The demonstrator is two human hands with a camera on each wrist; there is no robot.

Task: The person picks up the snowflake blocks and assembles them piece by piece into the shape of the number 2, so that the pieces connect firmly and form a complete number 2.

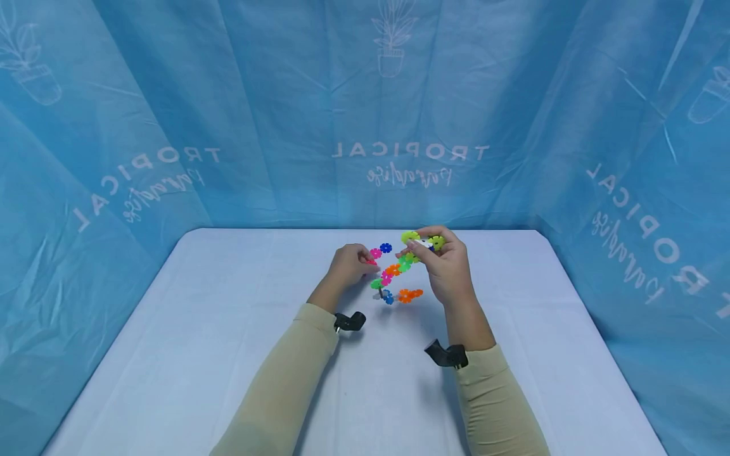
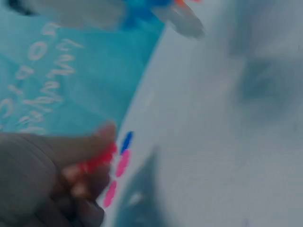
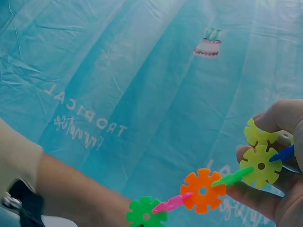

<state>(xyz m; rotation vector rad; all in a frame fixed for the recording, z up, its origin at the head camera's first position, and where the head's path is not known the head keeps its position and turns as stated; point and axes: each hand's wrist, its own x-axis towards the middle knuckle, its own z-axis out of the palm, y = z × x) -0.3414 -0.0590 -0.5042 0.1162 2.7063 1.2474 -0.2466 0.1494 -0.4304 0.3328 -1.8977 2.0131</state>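
Note:
In the head view my right hand (image 1: 453,269) holds up a chain of notched plastic snowflake discs. Thumb and fingers pinch its yellow end (image 3: 260,166), by a blue disc (image 3: 285,153). Linked on from there are a green disc (image 3: 233,177), an orange disc (image 3: 203,190), a pink disc (image 3: 173,202) and another green disc (image 3: 147,212). My left hand (image 1: 348,263) pinches a red snowflake disc (image 2: 100,159) between thumb and fingers, apart from the chain. Just past it are a blue disc (image 1: 386,247) and a pink disc (image 1: 374,253); the left wrist view is blurred.
Below the chain show a blue disc (image 1: 388,296) and orange discs (image 1: 406,296); whether they hang from it or lie on the table I cannot tell. The white table (image 1: 239,342) is backed by a blue printed curtain (image 1: 285,114). Black wrist mounts (image 1: 447,354) sit on both sleeves.

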